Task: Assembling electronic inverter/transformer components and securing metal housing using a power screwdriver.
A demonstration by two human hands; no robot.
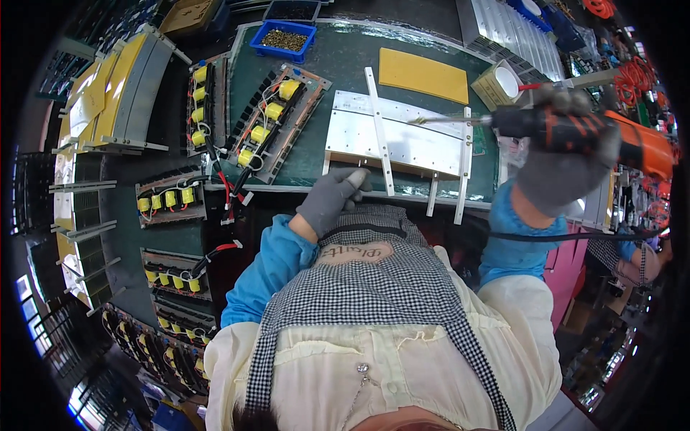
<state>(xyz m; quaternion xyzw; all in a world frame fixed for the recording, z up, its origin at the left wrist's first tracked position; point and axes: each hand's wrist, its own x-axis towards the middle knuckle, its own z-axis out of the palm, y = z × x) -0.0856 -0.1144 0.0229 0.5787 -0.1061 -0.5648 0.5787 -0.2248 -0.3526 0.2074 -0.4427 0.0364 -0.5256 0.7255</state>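
My right hand (568, 161), in a grey glove, is wrapped round an orange and black power screwdriver (528, 123). Its long bit points left, with the tip over a silver metal panel assembly (402, 129) on the bench. Two pale drilled strips (378, 133) lie across the panel, one near its middle and one at its right end. At the panel's near left corner is my left hand (332, 197), also gloved, with thumb and fingers drawn together. Whatever may be between those fingers is too small to tell.
A yellow sheet (422, 75) lies behind the panel, left of an open carton (497, 85). A blue bin (283, 39) holds small brass-coloured parts. Circuit boards with yellow coils (277, 118) lie to the left, with loose cables. Stacked panels (118, 90) stand far left.
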